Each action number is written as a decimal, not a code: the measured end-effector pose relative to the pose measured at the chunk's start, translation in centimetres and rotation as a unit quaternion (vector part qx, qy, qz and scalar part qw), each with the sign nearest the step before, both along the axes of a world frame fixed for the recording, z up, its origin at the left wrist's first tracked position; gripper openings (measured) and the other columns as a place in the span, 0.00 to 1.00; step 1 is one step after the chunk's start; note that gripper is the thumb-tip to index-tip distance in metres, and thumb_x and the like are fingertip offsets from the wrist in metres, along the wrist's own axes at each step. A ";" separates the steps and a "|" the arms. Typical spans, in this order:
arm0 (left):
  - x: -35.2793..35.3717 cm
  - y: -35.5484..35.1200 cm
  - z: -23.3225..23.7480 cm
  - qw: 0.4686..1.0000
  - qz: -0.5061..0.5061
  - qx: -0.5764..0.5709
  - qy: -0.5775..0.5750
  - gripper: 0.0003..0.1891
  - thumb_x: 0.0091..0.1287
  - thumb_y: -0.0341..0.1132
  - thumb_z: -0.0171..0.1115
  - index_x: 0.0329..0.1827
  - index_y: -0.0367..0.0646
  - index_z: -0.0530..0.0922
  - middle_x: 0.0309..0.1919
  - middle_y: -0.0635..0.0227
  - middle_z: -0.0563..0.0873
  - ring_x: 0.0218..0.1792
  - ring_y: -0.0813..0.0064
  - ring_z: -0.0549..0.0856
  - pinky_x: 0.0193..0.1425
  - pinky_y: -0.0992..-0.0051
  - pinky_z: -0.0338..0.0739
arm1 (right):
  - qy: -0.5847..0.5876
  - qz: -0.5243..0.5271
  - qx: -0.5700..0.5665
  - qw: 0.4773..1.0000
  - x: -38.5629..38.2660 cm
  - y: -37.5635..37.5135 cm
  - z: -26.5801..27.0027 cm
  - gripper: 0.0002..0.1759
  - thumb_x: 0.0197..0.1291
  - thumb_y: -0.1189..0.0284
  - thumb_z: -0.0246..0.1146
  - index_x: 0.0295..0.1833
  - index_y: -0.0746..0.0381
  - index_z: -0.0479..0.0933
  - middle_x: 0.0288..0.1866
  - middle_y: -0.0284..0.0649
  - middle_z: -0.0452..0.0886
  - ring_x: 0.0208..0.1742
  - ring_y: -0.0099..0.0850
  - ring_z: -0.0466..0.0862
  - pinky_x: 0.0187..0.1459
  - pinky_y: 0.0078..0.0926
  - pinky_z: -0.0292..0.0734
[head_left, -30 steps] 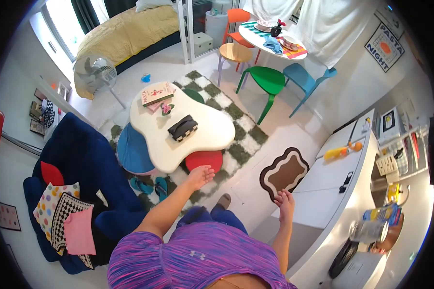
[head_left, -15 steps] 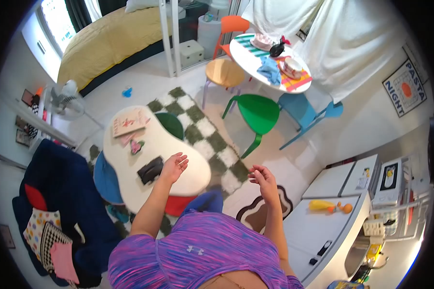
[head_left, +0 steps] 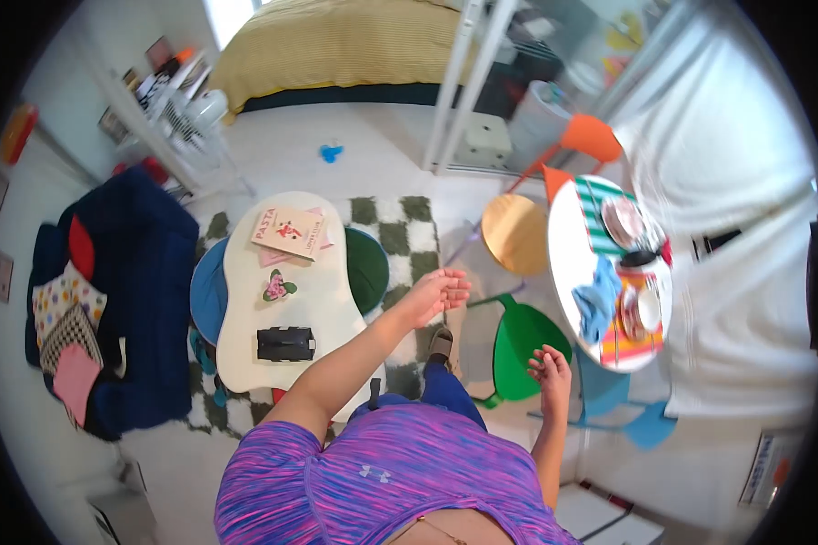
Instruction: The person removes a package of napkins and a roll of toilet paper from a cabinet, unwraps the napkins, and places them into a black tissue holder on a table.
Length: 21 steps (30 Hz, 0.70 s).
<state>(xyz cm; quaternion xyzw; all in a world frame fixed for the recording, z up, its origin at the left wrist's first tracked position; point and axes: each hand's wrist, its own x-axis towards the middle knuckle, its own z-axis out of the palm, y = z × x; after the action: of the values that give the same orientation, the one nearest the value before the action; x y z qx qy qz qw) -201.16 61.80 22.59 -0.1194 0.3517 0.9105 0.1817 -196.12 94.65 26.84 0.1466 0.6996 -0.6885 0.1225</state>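
Observation:
My left hand is held in the air with its fingers apart and nothing in it, right of the cream coffee table. My right hand is raised too, loosely curled and empty, in front of the green chair. On the coffee table lie a black case, a pink flower and a book with PASTA on its cover. The round white table at the right holds a blue cloth, a cup and a stack of dishes.
A wooden stool and an orange chair stand by the round table, with a blue chair below it. A dark blue sofa is at the left. A blue object lies on the floor near the bed.
The view has turned right and shifted, so the round table is nearer and the kitchen counter has left view. Both hands now appear farther right, and a sandalled foot shows beside the coffee table.

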 end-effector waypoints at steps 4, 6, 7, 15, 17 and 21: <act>-4.8 -3.7 0.2 0.990 0.139 -0.010 0.006 0.14 0.70 0.32 0.52 0.57 0.43 0.70 0.50 0.62 0.81 0.49 0.69 0.82 0.53 0.69 0.77 | 0.028 0.084 0.004 0.996 -13.4 -1.0 1.8 0.16 0.70 0.68 0.54 0.58 0.63 0.71 0.51 0.39 0.80 0.44 0.25 0.81 0.44 0.23 0.78; -6.1 -5.8 0.7 0.978 0.208 -0.014 -0.029 0.14 0.70 0.32 0.51 0.57 0.43 0.70 0.50 0.63 0.80 0.51 0.69 0.80 0.56 0.69 0.75 | 0.070 0.139 -0.004 0.988 -19.9 -3.4 3.2 0.16 0.70 0.68 0.54 0.59 0.63 0.71 0.51 0.39 0.80 0.44 0.25 0.81 0.44 0.22 0.77; -6.6 -6.6 0.9 0.970 0.236 -0.024 -0.042 0.14 0.70 0.32 0.51 0.57 0.44 0.71 0.50 0.63 0.80 0.51 0.69 0.80 0.56 0.69 0.75 | 0.085 0.165 -0.007 0.983 -22.5 -4.8 3.6 0.17 0.70 0.68 0.54 0.59 0.63 0.71 0.51 0.39 0.80 0.45 0.25 0.81 0.44 0.22 0.77; -9.9 -12.6 0.5 0.909 0.410 -0.022 -0.072 0.13 0.69 0.31 0.52 0.56 0.43 0.71 0.49 0.63 0.81 0.48 0.69 0.80 0.55 0.69 0.75 | 0.071 0.471 -0.080 0.876 -36.3 -24.7 3.9 0.16 0.69 0.69 0.54 0.59 0.65 0.73 0.51 0.40 0.81 0.47 0.27 0.81 0.48 0.23 0.75; -11.2 -15.2 -1.2 0.884 0.461 0.011 -0.072 0.13 0.68 0.32 0.54 0.55 0.44 0.72 0.44 0.65 0.81 0.47 0.68 0.81 0.55 0.68 0.75 | 0.082 0.557 -0.088 0.822 -38.7 -30.1 3.9 0.16 0.70 0.69 0.54 0.58 0.65 0.73 0.51 0.39 0.81 0.47 0.26 0.80 0.49 0.23 0.75; -15.6 -22.1 -9.1 0.825 0.538 0.106 -0.136 0.14 0.67 0.34 0.56 0.55 0.46 0.73 0.39 0.67 0.80 0.47 0.66 0.80 0.55 0.67 0.75 | 0.111 0.637 -0.057 0.761 -45.5 -39.3 3.1 0.15 0.69 0.71 0.56 0.57 0.67 0.73 0.49 0.35 0.80 0.48 0.22 0.78 0.49 0.20 0.73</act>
<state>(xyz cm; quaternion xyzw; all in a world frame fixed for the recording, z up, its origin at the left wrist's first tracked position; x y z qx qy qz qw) -216.80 39.65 13.53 -0.3922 0.1045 0.8700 -0.2798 -241.66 55.40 29.93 -0.4171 0.6000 -0.5023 0.4623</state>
